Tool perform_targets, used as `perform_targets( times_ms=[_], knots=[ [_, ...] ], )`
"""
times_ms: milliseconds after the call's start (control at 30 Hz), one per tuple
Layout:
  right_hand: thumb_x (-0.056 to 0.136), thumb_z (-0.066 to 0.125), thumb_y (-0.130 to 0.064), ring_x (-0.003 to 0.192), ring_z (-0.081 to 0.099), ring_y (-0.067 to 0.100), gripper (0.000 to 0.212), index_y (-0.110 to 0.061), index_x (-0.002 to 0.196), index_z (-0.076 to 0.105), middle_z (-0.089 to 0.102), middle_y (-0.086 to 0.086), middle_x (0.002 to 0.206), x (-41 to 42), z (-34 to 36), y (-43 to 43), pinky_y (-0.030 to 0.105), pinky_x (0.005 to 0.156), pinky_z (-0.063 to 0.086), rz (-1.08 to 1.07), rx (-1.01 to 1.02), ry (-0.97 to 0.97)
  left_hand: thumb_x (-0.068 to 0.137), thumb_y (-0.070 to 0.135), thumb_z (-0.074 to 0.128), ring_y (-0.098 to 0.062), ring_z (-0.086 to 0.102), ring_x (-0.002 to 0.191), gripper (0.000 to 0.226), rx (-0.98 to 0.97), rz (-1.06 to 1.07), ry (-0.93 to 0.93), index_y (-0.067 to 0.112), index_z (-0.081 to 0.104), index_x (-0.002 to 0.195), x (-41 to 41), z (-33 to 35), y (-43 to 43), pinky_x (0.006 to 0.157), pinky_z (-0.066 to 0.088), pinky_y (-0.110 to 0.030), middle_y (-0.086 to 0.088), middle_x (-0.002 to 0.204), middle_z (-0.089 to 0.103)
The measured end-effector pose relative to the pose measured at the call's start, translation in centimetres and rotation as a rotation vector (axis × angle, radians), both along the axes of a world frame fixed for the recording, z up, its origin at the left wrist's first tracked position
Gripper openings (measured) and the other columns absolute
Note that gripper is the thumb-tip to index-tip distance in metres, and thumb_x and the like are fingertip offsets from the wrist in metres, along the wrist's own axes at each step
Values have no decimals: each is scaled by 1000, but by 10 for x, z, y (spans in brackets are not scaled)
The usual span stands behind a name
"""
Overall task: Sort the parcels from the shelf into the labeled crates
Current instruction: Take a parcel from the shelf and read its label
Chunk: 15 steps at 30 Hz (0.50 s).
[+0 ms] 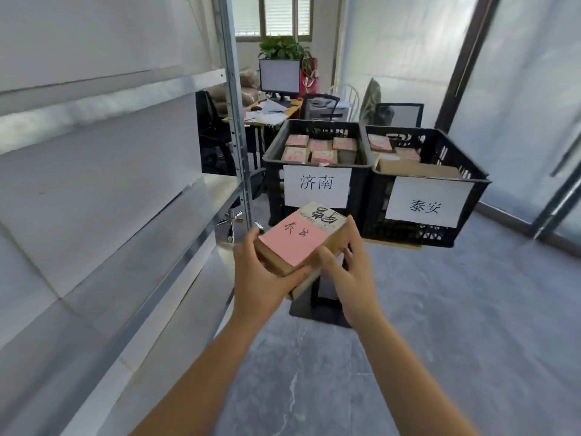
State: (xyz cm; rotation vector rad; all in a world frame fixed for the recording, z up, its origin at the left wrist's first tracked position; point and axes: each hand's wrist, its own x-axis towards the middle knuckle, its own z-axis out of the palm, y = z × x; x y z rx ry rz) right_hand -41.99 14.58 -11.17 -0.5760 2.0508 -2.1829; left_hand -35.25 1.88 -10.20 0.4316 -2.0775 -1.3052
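Parcel (298,243) held just before the 济南 crate (273,171), below its label. Left hand (261,275) and right hand (349,272) both curl round its edges. I judge it stiff and light; opposite edges suit gripping.

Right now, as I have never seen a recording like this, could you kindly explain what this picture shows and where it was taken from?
There is no machine here: a camera worn on a person's head looks forward and down at their two bare hands. The left hand and the right hand together grip a brown cardboard parcel with a pink label; a second parcel seems to lie beneath it. Ahead stand the black plastic crate signed 济南 and the black plastic crate signed 泰安, side by side, both already holding pink-labelled parcels. On the left is the grey metal shelf.
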Motion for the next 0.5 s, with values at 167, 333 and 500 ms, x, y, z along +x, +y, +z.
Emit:
perform_targets(
  times_ms=[167,333,500],
  knots=[
    [71,67,-56,143,16,12,70,-66,125,24,20,-9,154,-49,-4,3,50,112,29,-102,44,63,45,52,86,-17,28,123,119,-148,-55,-137,17,26,142,-55,-8,9,104,32,-35,-1,128,35],
    [68,66,-61,138,33,16,65,-61,127,38,38,-10,146,-131,-8,14,52,108,34,-90,-46,78,43,56,85,-5,35,123,131,57,-258,-120,28,10,146,-121,-6,7,100,38,-24,10,129,33],
    [68,63,-57,128,45,17,55,-47,121,50,45,-1,137,-218,10,29,48,104,41,-100,-38,109,64,27,80,6,42,112,88,8,-323,-47,37,28,135,-205,9,16,81,45,-5,20,123,37]
  ],
)
